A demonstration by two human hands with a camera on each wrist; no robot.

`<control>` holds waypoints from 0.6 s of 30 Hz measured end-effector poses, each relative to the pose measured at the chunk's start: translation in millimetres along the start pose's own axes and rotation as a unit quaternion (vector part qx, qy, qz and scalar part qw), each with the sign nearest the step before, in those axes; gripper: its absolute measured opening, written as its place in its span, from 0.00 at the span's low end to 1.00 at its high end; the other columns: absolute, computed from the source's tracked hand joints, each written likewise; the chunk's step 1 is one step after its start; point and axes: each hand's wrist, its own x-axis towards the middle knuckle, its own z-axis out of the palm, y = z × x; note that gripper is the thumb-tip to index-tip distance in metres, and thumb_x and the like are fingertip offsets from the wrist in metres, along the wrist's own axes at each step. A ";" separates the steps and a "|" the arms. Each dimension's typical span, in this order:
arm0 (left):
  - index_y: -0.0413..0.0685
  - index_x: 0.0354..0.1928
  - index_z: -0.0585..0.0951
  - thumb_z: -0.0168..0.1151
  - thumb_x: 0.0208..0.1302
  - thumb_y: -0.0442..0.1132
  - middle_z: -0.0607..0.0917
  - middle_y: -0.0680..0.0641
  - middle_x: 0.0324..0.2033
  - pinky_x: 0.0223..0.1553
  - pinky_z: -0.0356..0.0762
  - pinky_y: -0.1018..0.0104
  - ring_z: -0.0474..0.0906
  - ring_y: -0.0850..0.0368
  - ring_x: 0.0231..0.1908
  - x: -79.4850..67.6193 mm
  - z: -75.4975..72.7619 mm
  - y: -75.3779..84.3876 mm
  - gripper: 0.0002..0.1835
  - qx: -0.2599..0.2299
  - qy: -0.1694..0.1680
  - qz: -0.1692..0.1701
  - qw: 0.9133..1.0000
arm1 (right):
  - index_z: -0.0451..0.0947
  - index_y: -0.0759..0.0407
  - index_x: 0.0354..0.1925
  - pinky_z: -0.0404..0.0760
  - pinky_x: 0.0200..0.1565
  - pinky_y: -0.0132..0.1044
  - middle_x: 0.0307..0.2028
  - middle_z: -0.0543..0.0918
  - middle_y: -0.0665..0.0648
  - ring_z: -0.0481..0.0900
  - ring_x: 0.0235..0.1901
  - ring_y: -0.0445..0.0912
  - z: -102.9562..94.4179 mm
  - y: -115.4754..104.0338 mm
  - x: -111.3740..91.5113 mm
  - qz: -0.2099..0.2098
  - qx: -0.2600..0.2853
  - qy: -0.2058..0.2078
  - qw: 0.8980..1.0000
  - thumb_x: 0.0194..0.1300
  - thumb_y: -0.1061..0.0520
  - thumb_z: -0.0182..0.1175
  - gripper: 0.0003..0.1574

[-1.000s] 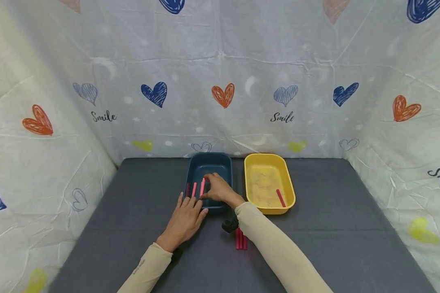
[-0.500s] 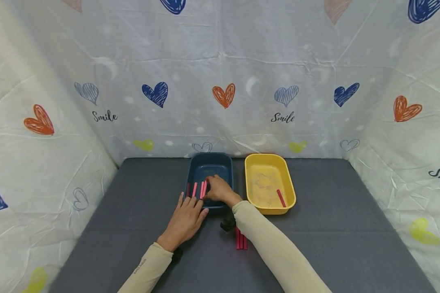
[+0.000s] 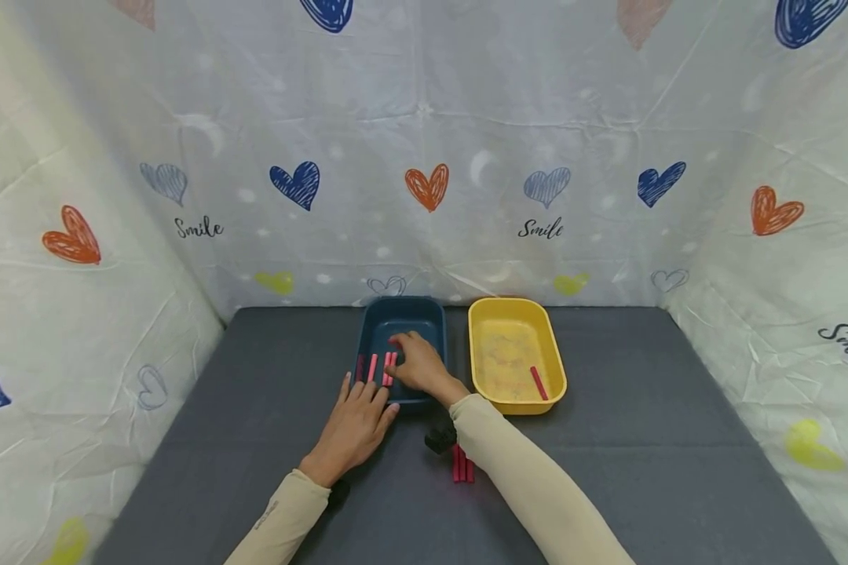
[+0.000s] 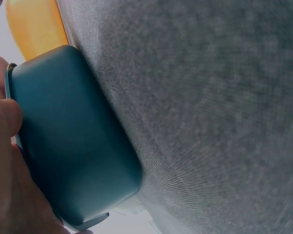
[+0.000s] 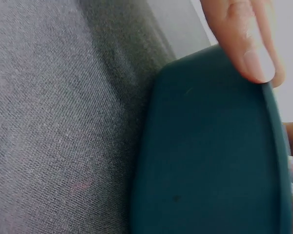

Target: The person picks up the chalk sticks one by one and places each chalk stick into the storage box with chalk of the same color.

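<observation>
My left hand (image 3: 349, 428) rests with outstretched fingers on the near left edge of a dark blue tray (image 3: 441, 322). Its thumb (image 4: 9, 117) lies by the rim in the left wrist view. Above the tray's inside is my right hand (image 3: 420, 367), thumb and fingers apart, just right of two pink sticks (image 3: 386, 369) lying side by side. Another pink stick (image 3: 372, 367) lies left of that pair, and a darker one (image 3: 360, 367) lies by the left wall. The sticks' near ends are partly hidden by the left hand.
A yellow tray (image 3: 475, 345) stands right of the blue one, with one dark red stick (image 3: 539, 383) inside. Several red sticks (image 3: 462, 467) lie on the grey table (image 3: 643, 439), partly under the right forearm. A printed cloth (image 3: 424, 78) hangs behind.
The right hand has set a pink stick down beside another, shifting it right then against its neighbour, and let go. The left hand has stayed at the tray's edge.
</observation>
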 end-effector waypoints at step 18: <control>0.45 0.43 0.77 0.57 0.71 0.50 0.79 0.43 0.39 0.66 0.61 0.33 0.75 0.43 0.48 -0.2 3.4 -2.2 0.14 0.000 0.013 0.006 1.000 | 0.75 0.56 0.60 0.81 0.51 0.43 0.53 0.79 0.55 0.81 0.49 0.49 -41.3 10.3 -35.2 -0.057 0.047 0.075 0.994 0.66 0.51 0.63 0.26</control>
